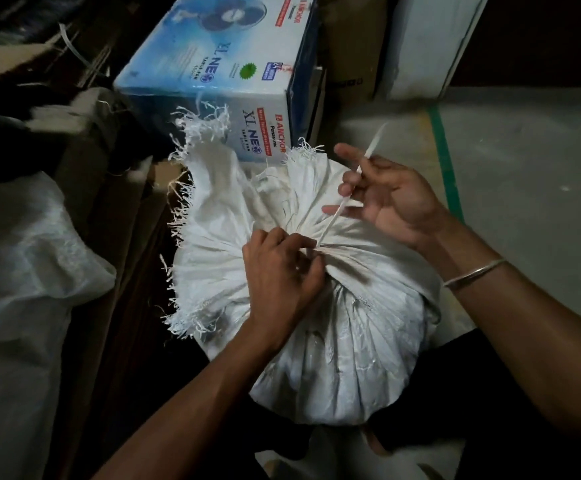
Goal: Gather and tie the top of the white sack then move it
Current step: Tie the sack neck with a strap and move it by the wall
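The tying step is in hand — the sack (334, 323) has its top already bunched into a neck at mid-frame, and a white strip (346, 195) runs up and to the right from that neck. The left hand (282, 271) is closed on the neck, pinching the pleats where the strip starts. The right hand (386, 199), above and to the right, has the strip pinched between thumb and forefinger while its other fingers stay spread. The strip's free end (379, 133) sticks up past the right hand.

Next, I judge, the strip must go round the neck and be pulled snug — the left hand keeping the pleats from spreading. No knot shows yet.

The sack fills centre to lower centre of the frame, under both hands, its frayed mouth (199, 202) fanned out toward the left, a blue box (219, 64) just behind it.
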The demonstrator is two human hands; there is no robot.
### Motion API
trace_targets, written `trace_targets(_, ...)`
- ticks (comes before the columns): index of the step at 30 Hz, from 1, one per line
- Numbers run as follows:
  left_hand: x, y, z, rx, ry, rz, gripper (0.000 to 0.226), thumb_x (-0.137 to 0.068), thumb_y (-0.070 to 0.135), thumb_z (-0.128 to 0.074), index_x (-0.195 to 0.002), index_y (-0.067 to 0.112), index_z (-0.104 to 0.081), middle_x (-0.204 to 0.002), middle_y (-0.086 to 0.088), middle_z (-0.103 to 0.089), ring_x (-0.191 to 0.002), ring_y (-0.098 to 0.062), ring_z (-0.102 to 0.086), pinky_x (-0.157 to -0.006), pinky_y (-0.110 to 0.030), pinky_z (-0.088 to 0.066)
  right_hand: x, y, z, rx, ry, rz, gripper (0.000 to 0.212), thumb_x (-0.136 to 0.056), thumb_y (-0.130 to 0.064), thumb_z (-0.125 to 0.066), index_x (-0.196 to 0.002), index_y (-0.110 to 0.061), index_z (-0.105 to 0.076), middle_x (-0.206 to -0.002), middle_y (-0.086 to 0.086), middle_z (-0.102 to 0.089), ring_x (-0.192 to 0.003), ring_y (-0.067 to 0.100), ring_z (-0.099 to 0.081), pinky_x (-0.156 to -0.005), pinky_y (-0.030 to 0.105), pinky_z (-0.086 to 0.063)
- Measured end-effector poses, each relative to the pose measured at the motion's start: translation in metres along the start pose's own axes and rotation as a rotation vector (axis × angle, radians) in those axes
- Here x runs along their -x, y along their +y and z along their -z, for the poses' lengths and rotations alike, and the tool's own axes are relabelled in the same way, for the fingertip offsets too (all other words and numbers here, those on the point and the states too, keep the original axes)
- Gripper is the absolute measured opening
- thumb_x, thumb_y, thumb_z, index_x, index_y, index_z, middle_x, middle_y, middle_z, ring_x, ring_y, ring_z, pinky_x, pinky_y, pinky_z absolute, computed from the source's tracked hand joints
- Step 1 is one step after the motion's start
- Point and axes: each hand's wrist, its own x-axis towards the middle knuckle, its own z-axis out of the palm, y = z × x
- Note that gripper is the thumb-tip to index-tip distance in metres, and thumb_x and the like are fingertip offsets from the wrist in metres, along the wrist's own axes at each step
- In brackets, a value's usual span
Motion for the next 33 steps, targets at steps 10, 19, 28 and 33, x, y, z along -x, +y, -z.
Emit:
trace_targets(10, -0.004, 0.005, 0.008, 0.168, -0.092, 0.143, 0.018, -0.069, 0.030, -0.066, -0.080, 0.022, -0.078, -0.068, 0.013, -0.064, -0.073, -0.009, -0.058, -0.076, -0.033, -0.052, 0.016, -0.014, -0.005, 0.772, -0.073, 0.071, 0.029, -0.097, -0.030, -0.059, -0.109, -0.013, -0.079, -0.081, 0.013, -0.058, -0.083, 0.029, -0.059, -0.091, 0.054, -0.059)
trace_targets(19, 0.008, 0.008, 0.011, 0.166, -0.031, 0.209, 0.016, -0.074, 0.030, -0.082, -0.082, 0.020, -0.072, -0.076, 0.011, -0.065, -0.080, -0.017, -0.065, -0.072, -0.041, -0.056, 0.028, -0.006, -0.033, 1.364, -0.020, 0.271, 0.017, -0.098, -0.034, -0.063, -0.099, -0.020, -0.053, -0.063, -0.002, -0.067, -0.061, 0.015, -0.062, -0.064, 0.033, -0.048)
trace_targets(28, 0.004, 0.004, 0.018, 0.246, -0.049, 0.245, 0.019, -0.081, 0.031, -0.072, -0.096, 0.020, -0.076, -0.072, 0.006, -0.072, -0.068, -0.011, -0.068, -0.070, -0.036, -0.057, 0.037, -0.014, -0.048, 1.299, -0.120, 0.048, 0.017, -0.107, -0.021, -0.045, -0.117, -0.023, -0.058, -0.095, 0.001, -0.062, -0.076, 0.017, -0.068, -0.076, 0.042, -0.057)
trace_targets(33, 0.001, 0.000, 0.017, 0.168, -0.158, 0.165, 0.026, -0.083, 0.035, -0.066, -0.096, 0.020, -0.082, -0.080, 0.000, -0.073, -0.075, -0.019, -0.067, -0.070, -0.036, -0.054, 0.007, -0.024, -0.047, 0.857, 0.021, 0.137, 0.013, -0.099, -0.004, -0.060, -0.110, 0.002, -0.064, -0.089, 0.016, -0.070, -0.070, 0.017, -0.069, -0.066, 0.034, -0.062)
